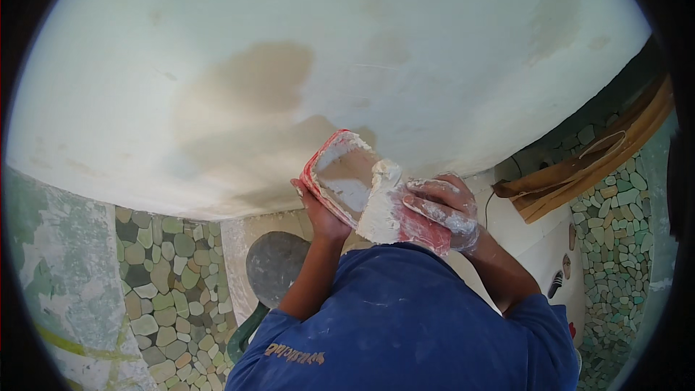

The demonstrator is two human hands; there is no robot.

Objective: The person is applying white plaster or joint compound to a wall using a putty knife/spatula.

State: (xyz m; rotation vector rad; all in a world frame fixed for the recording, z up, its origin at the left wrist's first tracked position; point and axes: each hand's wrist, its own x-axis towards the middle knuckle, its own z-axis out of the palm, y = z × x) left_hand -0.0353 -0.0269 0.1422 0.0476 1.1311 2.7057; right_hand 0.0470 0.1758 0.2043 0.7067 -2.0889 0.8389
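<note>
Held up near the white plastered ceiling, the red-edged flat plaster board loaded with wet white putty rests on the left hand while the putty-caked right hand grips its right end, so tilting could drop putty.

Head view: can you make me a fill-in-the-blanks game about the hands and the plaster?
The left hand holds a ___ tray of plaster.
The right hand, holding a scraper, is smeared with ___ plaster.
The shirt is ___.
The wall below the ceiling is covered in ___.
Missing words: red, white, blue, pebbles.
</note>
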